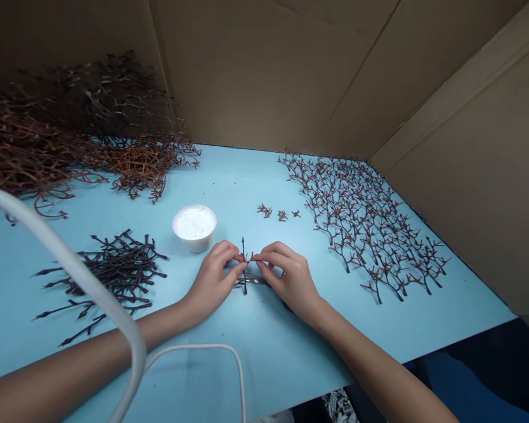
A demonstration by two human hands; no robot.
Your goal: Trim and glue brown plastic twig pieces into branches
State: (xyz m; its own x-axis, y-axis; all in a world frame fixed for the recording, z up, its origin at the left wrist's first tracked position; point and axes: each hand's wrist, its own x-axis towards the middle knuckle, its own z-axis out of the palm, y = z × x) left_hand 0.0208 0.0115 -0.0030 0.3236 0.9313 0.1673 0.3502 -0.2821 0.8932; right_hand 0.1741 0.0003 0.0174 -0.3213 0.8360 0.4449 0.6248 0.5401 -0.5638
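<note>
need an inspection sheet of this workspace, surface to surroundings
Surface: blue tabletop, a few dark specks
Job's things: dark twig; metal tool, partly hidden; white tub, white contents
Clutter: dark twig pile and brown stem heap left; three small clusters mid-table; spread branched pieces right
Hands: left hand pinches the twig; right hand close beside it, grip unclear
Cables: white cable near front edge; thicker white tube across foreground
Surroundings: cardboard walls behind and at right
</note>
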